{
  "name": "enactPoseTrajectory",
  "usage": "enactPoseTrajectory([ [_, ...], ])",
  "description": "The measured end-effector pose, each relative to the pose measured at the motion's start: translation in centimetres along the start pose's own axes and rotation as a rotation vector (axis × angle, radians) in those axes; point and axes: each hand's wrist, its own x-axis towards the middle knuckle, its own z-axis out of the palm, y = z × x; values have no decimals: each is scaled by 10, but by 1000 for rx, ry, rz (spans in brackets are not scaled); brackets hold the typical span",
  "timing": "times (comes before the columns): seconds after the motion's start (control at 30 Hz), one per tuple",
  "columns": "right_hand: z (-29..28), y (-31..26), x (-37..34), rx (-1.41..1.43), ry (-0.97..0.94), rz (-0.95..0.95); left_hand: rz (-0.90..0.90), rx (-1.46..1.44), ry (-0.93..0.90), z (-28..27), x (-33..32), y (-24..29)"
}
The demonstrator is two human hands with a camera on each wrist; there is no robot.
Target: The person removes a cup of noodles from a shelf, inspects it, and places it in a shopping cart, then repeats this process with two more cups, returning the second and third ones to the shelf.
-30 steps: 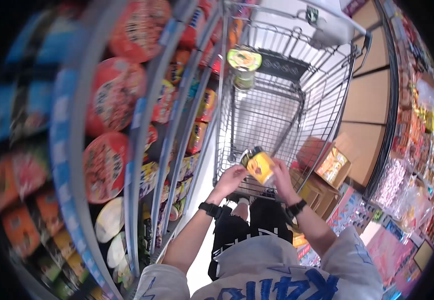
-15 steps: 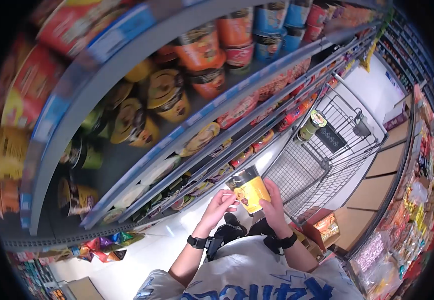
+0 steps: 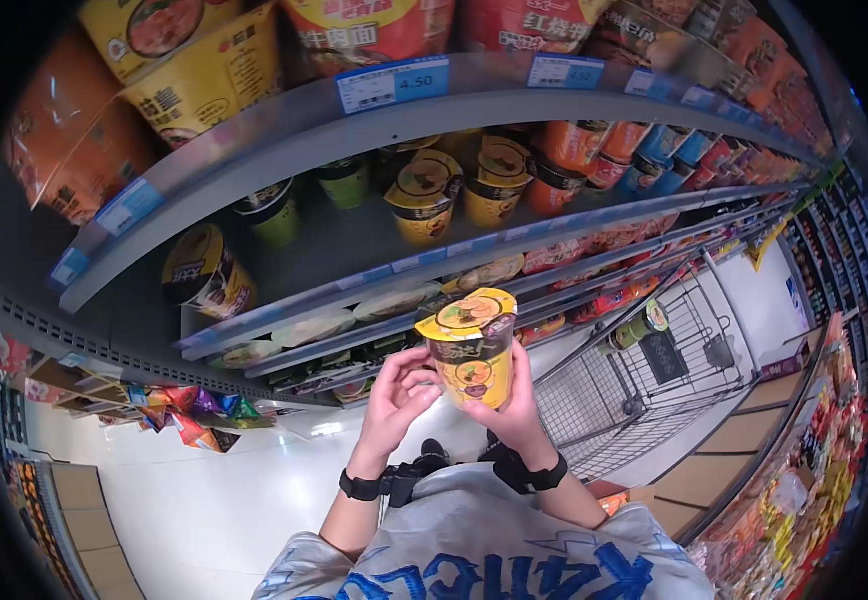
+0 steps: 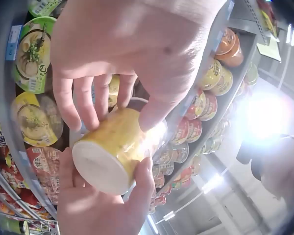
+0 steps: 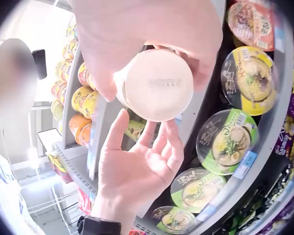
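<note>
A yellow and black noodle cup stands nearly upright before the person's chest, its illustrated lid on top. My right hand grips it from the right side, fingers and thumb round the wall. At its left is my left hand, fingers loosely bent, the tips at or very near the cup. In the left wrist view the left hand spreads over the yellow cup, and the right hand holds it by the base. The right wrist view shows the cup's white bottom under the right hand.
Shelves with a curved edge rise in front, carrying yellow cups and other noodle packs. A wire shopping cart stands at the right with green-labelled cups inside. Snack bags hang at the left; packaged goods lie far right.
The view has swung from the cart toward the shelves. The cup has risen closer and turned upright in the right hand. The left hand has stayed beside it.
</note>
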Motion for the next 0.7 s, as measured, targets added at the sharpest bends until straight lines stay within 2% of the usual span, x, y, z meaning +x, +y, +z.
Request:
enactPoseTrajectory([
  [0.03,1,-3,1,-2,-19,0,13,-2,13,0,-2,2],
  [0.1,0,-8,4,187,-144,3,65,1,17,2,-6,5],
  [0.17,-6,-5,6,198,-154,-12,62,-20,-21,2,-9,4],
  [0.23,-16,-2,8,24,-276,-132,47,13,52,9,-13,5],
  [0.37,-30,-3,11,8,-292,-59,107,46,62,21,-13,4],
  [0.4,-36,0,17,-162,-279,-174,118,53,63,23,-10,4],
  [0.53,-42,1,19,-193,-280,-165,162,147,90,31,-11,0],
  [0.63,-44,0,20,120,-214,-24,169,94,66,29,-12,-6],
  [0.7,-43,-1,21,214,-201,-59,164,37,33,29,-12,-9],
])
